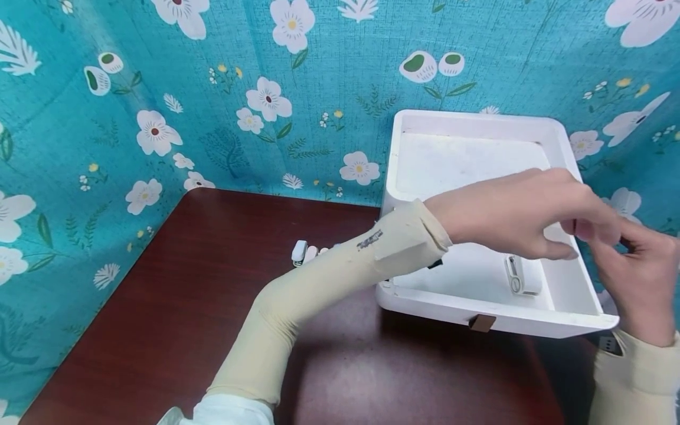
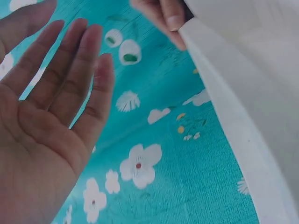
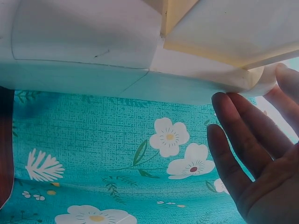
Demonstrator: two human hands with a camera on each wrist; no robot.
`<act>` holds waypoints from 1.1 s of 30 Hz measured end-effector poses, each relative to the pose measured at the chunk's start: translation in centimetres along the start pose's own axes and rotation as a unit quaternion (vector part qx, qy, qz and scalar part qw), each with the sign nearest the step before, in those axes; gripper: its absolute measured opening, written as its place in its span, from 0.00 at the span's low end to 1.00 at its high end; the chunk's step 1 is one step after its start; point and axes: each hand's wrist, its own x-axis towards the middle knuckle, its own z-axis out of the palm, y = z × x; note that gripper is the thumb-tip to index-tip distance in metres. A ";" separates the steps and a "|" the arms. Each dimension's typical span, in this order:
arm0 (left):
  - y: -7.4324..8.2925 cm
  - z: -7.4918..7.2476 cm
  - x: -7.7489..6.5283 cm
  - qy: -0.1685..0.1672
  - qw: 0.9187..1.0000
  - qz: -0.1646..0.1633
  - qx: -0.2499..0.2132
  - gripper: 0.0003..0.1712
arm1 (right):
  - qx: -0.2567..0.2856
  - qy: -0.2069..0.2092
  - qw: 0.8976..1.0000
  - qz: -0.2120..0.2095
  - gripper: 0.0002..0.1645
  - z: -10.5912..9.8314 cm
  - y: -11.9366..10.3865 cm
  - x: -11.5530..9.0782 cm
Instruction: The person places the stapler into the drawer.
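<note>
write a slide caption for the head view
A left hand extends over a white box near the right hand; a small white item lies inside.

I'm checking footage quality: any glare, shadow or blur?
Head view: glare on the glossy dark-red tabletop, shadow below the white rectangular open box; left wrist: the box looks washed out and soft; right wrist: the right hand looks dim.

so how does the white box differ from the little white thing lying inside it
Size: the white box is far bigger; the small white item takes up only a little of its floor.
Shape: the box is open-topped and walled, while the item is compact.
Fittings: the box has a brown tab on its front; the item shows a grey, metal-looking part.
Both are mainly white.
</note>
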 end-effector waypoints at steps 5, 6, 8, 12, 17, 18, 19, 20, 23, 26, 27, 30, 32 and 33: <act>-0.6 -0.8 -1.9 0.081 0.994 0.050 -0.059 0.17 | -0.011 -0.003 0.999 0.030 0.18 0.1 -0.2 -0.1; -0.7 -1.0 -2.3 0.095 0.991 0.057 -0.070 0.17 | -0.014 -0.003 0.999 0.030 0.18 0.1 -0.3 -0.1; -0.9 -1.4 -2.9 0.118 0.987 0.064 -0.087 0.17 | -0.019 -0.004 0.999 0.031 0.19 0.1 -0.3 -0.1; -1.1 -2.3 -4.2 0.159 0.981 0.062 -0.093 0.20 | -0.023 -0.010 0.999 0.040 0.20 0.2 -0.3 -0.1; -1.4 -3.0 -5.7 0.191 0.976 0.059 -0.085 0.22 | -0.024 -0.013 0.998 0.059 0.20 0.2 -0.1 -0.1; -1.5 -3.1 -6.0 0.200 0.974 0.068 -0.081 0.21 | -0.025 -0.013 0.998 0.063 0.20 0.2 -0.1 -0.1; -1.5 -3.1 -6.3 0.208 0.972 0.076 -0.076 0.21 | -0.025 -0.013 0.997 0.066 0.20 0.2 -0.2 -0.1; -1.6 -3.2 -6.5 0.212 0.971 0.078 -0.077 0.21 | -0.025 -0.014 0.997 0.069 0.20 0.2 -0.2 -0.1; -1.8 -3.3 -7.3 0.228 0.967 0.080 -0.075 0.21 | -0.023 -0.013 0.997 0.073 0.20 0.2 -0.2 0.0; -1.9 -3.3 -8.0 0.233 0.967 0.059 -0.084 0.22 | -0.022 -0.011 0.997 0.076 0.19 0.2 -0.3 0.0; -2.0 -3.3 -8.2 0.236 0.966 0.057 -0.084 0.22 | -0.023 -0.011 0.997 0.078 0.19 0.2 -0.3 0.1; -2.4 -3.1 -8.8 0.243 0.965 0.053 -0.083 0.21 | -0.023 -0.013 0.996 0.082 0.19 0.2 -0.3 0.1; -2.7 -3.0 -9.3 0.247 0.964 0.052 -0.083 0.21 | -0.023 -0.013 0.996 0.084 0.20 0.2 -0.4 0.1; -2.9 -3.0 -9.6 0.251 0.963 0.052 -0.081 0.20 | -0.023 -0.013 0.996 0.084 0.20 0.2 -0.4 0.1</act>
